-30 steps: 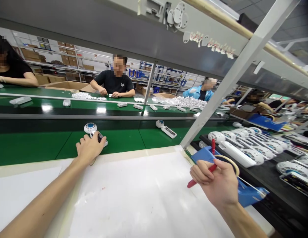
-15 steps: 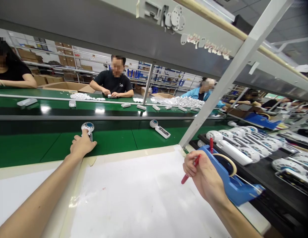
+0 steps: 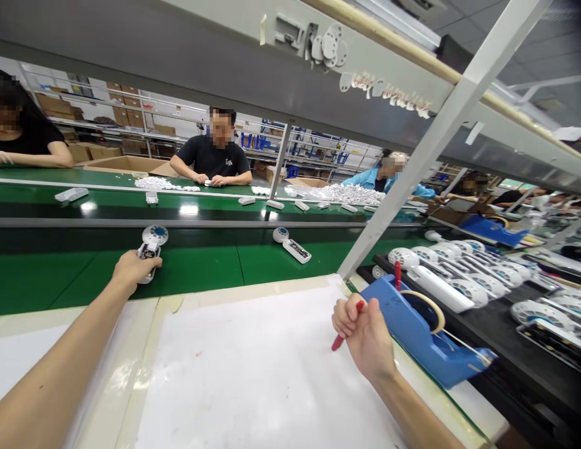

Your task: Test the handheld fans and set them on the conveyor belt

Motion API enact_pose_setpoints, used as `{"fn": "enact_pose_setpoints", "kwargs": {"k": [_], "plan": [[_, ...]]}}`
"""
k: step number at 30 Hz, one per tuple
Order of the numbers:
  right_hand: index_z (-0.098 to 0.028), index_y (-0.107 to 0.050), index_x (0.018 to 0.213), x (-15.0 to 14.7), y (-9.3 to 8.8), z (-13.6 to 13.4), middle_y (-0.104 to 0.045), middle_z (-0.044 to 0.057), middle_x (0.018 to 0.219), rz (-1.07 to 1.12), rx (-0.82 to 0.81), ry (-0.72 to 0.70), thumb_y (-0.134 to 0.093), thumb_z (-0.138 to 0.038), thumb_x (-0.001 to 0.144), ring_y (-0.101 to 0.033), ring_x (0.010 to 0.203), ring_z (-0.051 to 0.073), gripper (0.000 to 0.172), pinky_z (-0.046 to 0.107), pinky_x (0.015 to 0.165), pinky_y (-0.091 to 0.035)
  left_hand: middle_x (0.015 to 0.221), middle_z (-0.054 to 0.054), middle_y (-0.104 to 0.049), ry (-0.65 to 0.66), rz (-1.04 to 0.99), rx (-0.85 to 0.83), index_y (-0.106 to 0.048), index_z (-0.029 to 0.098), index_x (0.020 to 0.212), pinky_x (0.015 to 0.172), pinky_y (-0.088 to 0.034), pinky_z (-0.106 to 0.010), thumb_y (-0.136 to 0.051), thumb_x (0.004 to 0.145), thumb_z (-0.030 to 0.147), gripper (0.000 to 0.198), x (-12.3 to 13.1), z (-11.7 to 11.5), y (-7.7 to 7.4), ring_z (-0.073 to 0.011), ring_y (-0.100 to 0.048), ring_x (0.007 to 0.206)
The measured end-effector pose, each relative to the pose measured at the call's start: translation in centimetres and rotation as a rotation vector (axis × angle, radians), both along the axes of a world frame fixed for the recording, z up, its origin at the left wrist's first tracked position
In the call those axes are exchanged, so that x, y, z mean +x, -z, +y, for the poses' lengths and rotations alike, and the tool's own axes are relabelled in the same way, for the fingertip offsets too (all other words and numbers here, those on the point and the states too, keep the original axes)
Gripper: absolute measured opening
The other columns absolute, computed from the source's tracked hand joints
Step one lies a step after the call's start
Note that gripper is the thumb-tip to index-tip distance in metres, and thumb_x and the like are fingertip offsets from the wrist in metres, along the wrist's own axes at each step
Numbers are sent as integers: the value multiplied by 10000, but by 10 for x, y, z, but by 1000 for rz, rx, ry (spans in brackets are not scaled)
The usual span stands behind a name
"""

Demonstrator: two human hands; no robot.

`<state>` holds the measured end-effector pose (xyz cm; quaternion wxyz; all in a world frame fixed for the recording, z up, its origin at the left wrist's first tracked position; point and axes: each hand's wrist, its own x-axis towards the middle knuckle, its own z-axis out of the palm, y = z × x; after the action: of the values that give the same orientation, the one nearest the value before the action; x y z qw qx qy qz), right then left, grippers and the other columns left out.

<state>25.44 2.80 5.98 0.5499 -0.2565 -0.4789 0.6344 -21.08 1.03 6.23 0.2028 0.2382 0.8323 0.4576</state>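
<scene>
My left hand [image 3: 129,269] is closed around the open handle of a white handheld fan [image 3: 155,236] on the green belt. The fan has a round slotted head with a blue centre, and inner parts show in its handle. In my right hand [image 3: 365,330], held above the white work surface, a red marker [image 3: 337,342] is gripped in curled fingers, its lower end pointing down to the left. A second open-handled fan [image 3: 297,251] lies on the belt between my hands, touched by neither.
A blue tape dispenser [image 3: 424,337] with another red pen upright in it stands right of my right hand. Rows of fans [image 3: 458,268] lie on a black surface beyond. A slanted white post [image 3: 412,156] rises at the belt's edge. Co-workers sit across the far belt [image 3: 117,209].
My left hand has gone from over the fan to gripping its handle, slightly left. The other near-belt fan has shifted left; far-belt pieces have shifted right. My right hand moved slightly left with the marker.
</scene>
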Motion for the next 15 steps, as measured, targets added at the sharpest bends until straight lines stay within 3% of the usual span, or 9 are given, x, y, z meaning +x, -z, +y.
{"fn": "enact_pose_setpoints", "kwargs": {"k": [3,5,9,12,15], "plan": [[-205,-439,590,1,0,-1,-300,-41,530,-20,-42,-22,-507,-516,941,-235,478,109,473,248,477,-277,724,-32,-619,1,-206,225,-534,159,809,558,-522,-284,-780,600,144,323,11,2,-13,-236,-668,754],[-208,-437,565,1,0,-1,-278,-51,491,-33,-75,-4,-512,-514,923,-211,448,101,477,244,455,-265,772,-42,-641,19,-333,353,-530,132,847,618,-584,-304,-726,672,83,267,19,2,-25,-192,-684,721],[-208,-450,526,3,-6,2,-182,-79,438,15,-134,80,-511,-508,879,-82,417,81,467,234,406,-137,818,-69,-660,-23,-430,497,-559,86,862,569,-597,-292,-705,710,36,217,29,1,-48,-183,-697,701],[-207,-475,498,10,-19,7,-158,-79,422,30,-145,101,-496,-480,853,-69,404,78,448,245,402,-112,816,-69,-663,-56,-434,561,-579,70,850,504,-576,-265,-718,700,37,206,33,-2,-63,-171,-685,660],[-214,-402,443,16,-33,12,-147,-72,418,43,-174,66,-478,-479,843,-68,397,79,487,257,394,-99,831,-71,-676,-52,-429,605,-577,71,851,478,-574,-265,-724,685,38,225,37,-6,-76,-167,-677,636]]}}
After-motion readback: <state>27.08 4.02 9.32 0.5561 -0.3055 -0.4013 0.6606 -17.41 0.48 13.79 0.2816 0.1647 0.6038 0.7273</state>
